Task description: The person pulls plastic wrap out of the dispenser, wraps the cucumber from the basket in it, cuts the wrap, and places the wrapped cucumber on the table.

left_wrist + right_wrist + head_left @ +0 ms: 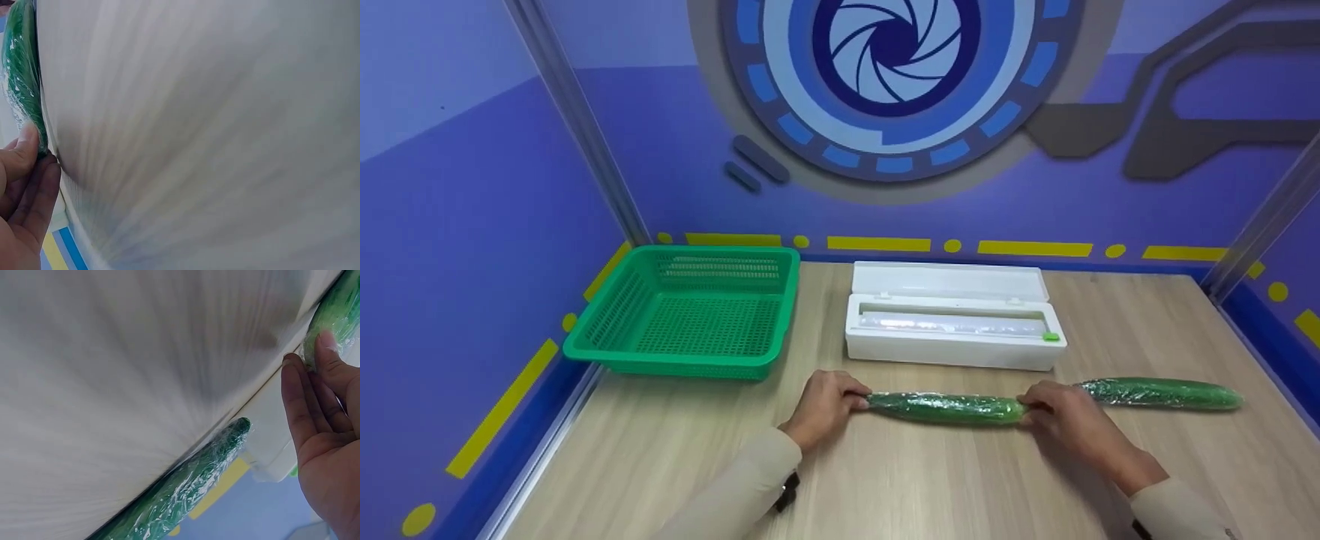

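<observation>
A cucumber (945, 408) in clear plastic wrap lies level between both hands at the front middle of the table. My left hand (823, 409) pinches its darker left end, with the thumb on the wrap in the left wrist view (27, 147). At the paler right end, my right hand (1069, 420) pinches the wrapped tip between thumb and fingers. Just beyond the right hand lies a second wrapped cucumber (1166, 394), its left tip partly behind that hand; in the right wrist view this second cucumber (185, 486) rests on the table.
Behind the hands stands a white cling film box (952, 351), lid raised, a film roll inside and a green slider (1051, 337) at its right. A green plastic basket (679, 365) sits at the back left. Blue walls enclose the wooden table (930, 495).
</observation>
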`<state>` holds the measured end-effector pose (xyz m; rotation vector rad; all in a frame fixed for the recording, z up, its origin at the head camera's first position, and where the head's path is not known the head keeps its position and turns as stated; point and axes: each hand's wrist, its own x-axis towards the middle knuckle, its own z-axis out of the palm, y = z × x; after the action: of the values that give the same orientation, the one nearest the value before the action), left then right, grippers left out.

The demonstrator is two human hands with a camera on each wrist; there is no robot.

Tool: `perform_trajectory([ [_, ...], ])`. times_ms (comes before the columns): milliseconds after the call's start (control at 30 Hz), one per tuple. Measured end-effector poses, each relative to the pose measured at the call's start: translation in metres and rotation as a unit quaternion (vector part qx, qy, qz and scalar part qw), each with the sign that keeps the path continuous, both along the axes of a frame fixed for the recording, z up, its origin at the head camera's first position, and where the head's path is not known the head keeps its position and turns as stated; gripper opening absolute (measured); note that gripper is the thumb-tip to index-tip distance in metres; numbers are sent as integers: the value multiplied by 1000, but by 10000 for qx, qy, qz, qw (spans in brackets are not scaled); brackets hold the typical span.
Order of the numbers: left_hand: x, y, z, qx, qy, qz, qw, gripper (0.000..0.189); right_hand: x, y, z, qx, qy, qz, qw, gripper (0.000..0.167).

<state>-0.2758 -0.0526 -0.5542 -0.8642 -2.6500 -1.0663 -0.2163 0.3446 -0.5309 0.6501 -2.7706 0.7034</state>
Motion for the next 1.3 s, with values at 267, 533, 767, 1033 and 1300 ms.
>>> perform_trajectory([
  [267, 8, 8, 1, -34, 51, -128, 9999, 8, 6, 10, 1, 96, -220, -59, 9997, 20],
  [533, 15, 21, -1, -77, 268, -289, 9992, 7, 13, 25, 2, 148, -525, -305, 9980, 20],
  [767, 20, 37, 0, -170, 126, -378, 9991, 8, 19, 41, 4, 333, -579, -372, 9971, 23],
  [1033, 25, 56, 2, -376, 93, -516, 9979, 9, 27, 62, 5, 419, -558, -547, 9961, 23],
  [1300, 30, 77, 3, -342, -26, -684, 9971, 8, 34, 84, 1, 344, -365, -749, 9959, 25],
])
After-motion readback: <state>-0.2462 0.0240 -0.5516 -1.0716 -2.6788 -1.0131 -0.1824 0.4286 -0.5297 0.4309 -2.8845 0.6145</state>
